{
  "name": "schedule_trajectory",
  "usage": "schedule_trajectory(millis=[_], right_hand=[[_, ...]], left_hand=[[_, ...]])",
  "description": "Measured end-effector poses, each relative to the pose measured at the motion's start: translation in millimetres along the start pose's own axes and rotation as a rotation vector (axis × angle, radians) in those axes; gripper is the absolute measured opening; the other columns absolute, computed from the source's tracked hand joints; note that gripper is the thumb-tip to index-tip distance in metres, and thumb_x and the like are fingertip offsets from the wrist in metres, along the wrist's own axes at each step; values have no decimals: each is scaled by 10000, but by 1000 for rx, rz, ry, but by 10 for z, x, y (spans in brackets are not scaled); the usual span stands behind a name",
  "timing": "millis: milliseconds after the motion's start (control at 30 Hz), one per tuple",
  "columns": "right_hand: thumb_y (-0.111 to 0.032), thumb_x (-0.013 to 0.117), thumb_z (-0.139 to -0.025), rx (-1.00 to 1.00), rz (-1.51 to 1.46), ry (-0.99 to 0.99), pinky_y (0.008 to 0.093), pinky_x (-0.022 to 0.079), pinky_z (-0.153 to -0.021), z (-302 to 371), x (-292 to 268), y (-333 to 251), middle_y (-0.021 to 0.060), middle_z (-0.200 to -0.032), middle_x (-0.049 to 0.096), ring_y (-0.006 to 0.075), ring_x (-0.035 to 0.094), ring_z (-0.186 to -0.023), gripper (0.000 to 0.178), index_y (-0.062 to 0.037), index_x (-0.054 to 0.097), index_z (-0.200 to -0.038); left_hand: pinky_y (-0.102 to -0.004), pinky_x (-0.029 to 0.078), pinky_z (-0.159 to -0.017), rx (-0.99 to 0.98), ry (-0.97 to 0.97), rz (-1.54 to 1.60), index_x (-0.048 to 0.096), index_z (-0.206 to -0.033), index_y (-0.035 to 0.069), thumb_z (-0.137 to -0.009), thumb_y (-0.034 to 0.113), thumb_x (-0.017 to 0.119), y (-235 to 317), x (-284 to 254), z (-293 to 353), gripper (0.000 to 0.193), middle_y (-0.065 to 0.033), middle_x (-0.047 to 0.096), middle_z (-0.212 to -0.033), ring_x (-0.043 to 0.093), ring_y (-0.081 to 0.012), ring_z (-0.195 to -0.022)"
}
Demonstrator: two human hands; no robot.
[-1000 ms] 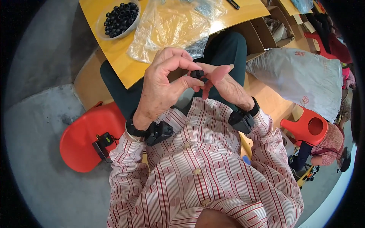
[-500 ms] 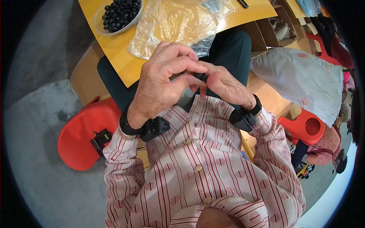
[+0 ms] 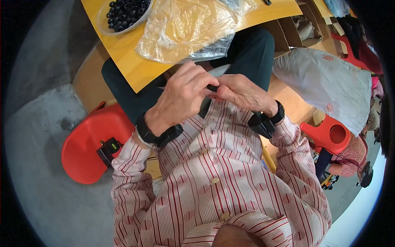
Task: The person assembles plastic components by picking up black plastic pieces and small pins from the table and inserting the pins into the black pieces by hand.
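Both hands meet over my lap, just below the table edge. A small black piece [image 3: 212, 88] shows between them, mostly covered by fingers, so its exact kind cannot be told. My left hand [image 3: 181, 99] is closed, back upward, with its thumb and fingertips pinching the piece. My right hand [image 3: 246, 94] is closed from the other side, its thumb pressed near the same piece. Beyond them on the table, a clear plastic bag [image 3: 185, 31] lies crumpled. At the far left, a clear round tub [image 3: 144, 18] holds many small black round parts [image 3: 123, 14].
The yellow table [image 3: 123, 53] ends just ahead of my hands. A red stool [image 3: 88, 144] with a small black device [image 3: 110, 149] stands at left. On the right are a large white sack [image 3: 325, 82], another red stool [image 3: 329, 131] and open cardboard boxes [image 3: 288, 35].
My left hand has rolled over, its back now turned upward and its fingers folded in. Both hands stay together at the small black piece. The view has shifted slightly.
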State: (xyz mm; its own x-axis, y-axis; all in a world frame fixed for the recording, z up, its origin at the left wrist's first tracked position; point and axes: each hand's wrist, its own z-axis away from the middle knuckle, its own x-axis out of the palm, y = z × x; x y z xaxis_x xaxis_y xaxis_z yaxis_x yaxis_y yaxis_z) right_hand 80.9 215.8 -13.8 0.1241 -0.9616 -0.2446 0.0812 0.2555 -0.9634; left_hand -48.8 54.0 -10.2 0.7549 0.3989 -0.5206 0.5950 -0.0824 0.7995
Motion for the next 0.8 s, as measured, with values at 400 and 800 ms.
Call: schedule_trajectory(millis=[400,800], right_hand=[[-262,556,-919,316,299,170,334,432,-582,249,-141,315,128,-697,567,230,546,-620,277,11,566,-876],[-285,545,-912,306,276,193,384,426,-583,73,-249,41,166,-707,555,337,557,-664,279,-10,557,-867]], left_hand=[[-352,449,-676,-157,-191,139,543,-899,10,-744,26,638,-315,368,73,183,-117,533,-800,533,-273,-754],[-287,463,-623,-250,22,125,577,-920,16,-744,11,681,-204,155,-40,205,-85,547,-818,575,-194,-700]])
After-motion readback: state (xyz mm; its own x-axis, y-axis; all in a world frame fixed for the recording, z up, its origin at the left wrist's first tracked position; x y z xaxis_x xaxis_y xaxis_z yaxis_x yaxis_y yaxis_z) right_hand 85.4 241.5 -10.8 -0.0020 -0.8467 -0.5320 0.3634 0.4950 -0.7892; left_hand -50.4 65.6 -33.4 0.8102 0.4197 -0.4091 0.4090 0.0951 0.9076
